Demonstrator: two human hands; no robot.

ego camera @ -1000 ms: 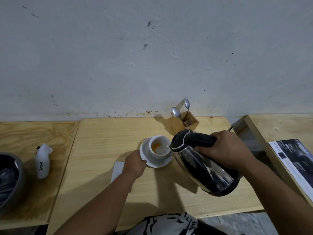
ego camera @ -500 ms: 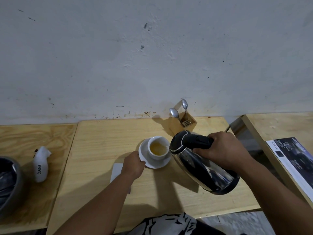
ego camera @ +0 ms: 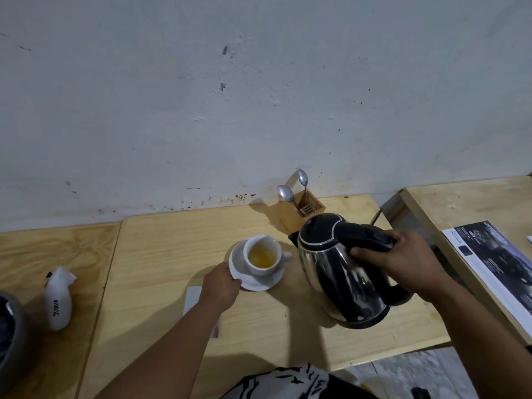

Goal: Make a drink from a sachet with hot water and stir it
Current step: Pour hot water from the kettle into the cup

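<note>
A white cup (ego camera: 262, 271) holding yellow-orange liquid stands on a white saucer (ego camera: 240, 269) in the middle of the wooden table (ego camera: 161, 254). My left hand (ego camera: 220, 287) grips the saucer's near-left rim. My right hand (ego camera: 403, 262) holds the black handle of a steel kettle (ego camera: 342, 280), which is nearly upright to the right of the cup, its spout pointing toward the cup but apart from it. A flat sachet (ego camera: 192, 298) lies partly hidden under my left forearm. Two spoons (ego camera: 286, 194) stand in a wooden holder (ego camera: 305, 210) by the wall.
A white crumpled bag (ego camera: 59, 300) lies on the left table beside a dark metal bowl (ego camera: 11, 335) at the left edge. A printed leaflet (ego camera: 495, 260) lies on the right table. The wall runs close behind the tables.
The kettle has tipped back from its pouring tilt to nearly upright and drawn away to the right of the cup. The liquid level in the cup rose. My left hand stays on the saucer.
</note>
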